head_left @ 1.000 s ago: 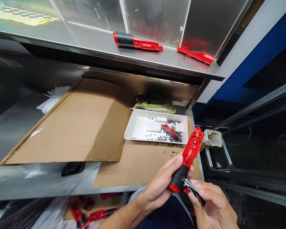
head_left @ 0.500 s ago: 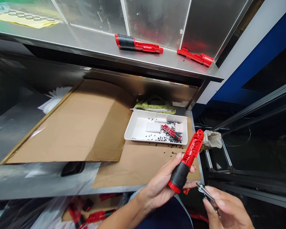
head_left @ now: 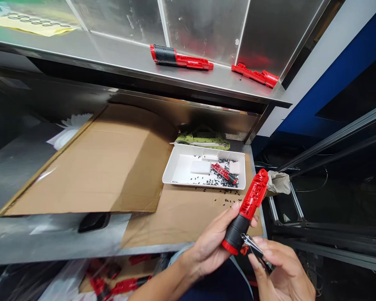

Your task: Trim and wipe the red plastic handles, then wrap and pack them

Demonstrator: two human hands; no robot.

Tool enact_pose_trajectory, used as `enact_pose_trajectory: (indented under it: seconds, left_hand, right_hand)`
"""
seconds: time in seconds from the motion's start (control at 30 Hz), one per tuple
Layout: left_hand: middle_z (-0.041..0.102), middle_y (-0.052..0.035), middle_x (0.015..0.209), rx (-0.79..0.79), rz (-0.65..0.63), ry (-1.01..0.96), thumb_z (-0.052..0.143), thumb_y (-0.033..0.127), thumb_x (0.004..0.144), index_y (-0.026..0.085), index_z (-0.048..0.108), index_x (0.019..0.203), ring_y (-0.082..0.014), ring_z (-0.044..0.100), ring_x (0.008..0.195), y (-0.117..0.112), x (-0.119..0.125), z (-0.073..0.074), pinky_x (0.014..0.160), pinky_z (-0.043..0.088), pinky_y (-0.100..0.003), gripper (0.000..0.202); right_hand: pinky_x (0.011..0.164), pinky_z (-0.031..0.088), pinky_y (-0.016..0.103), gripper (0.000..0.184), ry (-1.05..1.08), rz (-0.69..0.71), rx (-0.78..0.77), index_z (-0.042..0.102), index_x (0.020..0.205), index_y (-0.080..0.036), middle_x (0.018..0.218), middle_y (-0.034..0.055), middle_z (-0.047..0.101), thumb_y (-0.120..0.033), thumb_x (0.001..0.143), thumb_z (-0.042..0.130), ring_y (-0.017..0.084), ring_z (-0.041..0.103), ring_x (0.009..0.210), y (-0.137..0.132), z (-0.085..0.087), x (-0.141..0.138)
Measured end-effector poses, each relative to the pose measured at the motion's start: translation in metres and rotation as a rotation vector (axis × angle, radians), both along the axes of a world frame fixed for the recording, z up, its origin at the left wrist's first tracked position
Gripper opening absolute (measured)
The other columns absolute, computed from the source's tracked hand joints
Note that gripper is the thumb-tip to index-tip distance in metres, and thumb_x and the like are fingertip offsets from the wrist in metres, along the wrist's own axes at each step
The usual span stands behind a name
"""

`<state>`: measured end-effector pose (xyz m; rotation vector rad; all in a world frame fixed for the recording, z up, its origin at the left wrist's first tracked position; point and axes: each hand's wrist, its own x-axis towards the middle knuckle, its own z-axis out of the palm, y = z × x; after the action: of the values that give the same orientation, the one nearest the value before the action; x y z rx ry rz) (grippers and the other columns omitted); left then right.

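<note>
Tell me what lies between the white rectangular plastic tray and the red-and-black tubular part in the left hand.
In the head view, small black pieces lie scattered on the flat brown cardboard sheet between the tray and the held part.

Left hand (head_left: 210,244): bare, thumbnail short | left forearm (head_left: 167,279): bare to the view's lower edge | right hand (head_left: 282,267): bare, slim-fingered | lap: plain dark navy-blue cloth garment (head_left: 217,282), pale blue fabric (head_left: 176,256) bordering it on both sides
</note>
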<state>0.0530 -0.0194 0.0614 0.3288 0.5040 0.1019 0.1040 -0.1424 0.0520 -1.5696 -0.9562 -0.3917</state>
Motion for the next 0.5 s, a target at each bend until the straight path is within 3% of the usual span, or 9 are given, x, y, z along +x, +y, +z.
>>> enact_pose_trajectory:
  seconds: [0.33, 0.5]
  left_hand:
    - [0.070, -0.0047, 0.080, 0.072, 0.010, 0.015, 0.077, 0.050, 0.077, 0.013, 0.067, 0.092, -0.0094, 0.057, 0.059, -0.003, 0.001, -0.001, 0.053, 0.046, -0.019, 0.041]
    - [0.069, -0.0037, 0.077, 0.056, 0.008, 0.003, 0.081, 0.049, 0.073, 0.014, 0.068, 0.090, -0.0105, 0.057, 0.060, -0.002, 0.000, 0.001, 0.056, 0.050, -0.022, 0.041]
  right_hand:
    - [0.059, 0.063, 0.026, 0.016, -0.032, 0.019, -0.029, 0.066, 0.086, -0.017, 0.079, 0.0027, 0.075, -0.005, 0.079, 0.075, 0.018, 0.075, 0.067, 0.000, 0.002, 0.000]
    - [0.062, 0.064, 0.024, 0.016, -0.017, -0.009, -0.050, 0.066, 0.088, -0.017, 0.082, 0.0028, 0.076, -0.007, 0.080, 0.074, 0.017, 0.075, 0.070, -0.012, 0.001, 0.003]
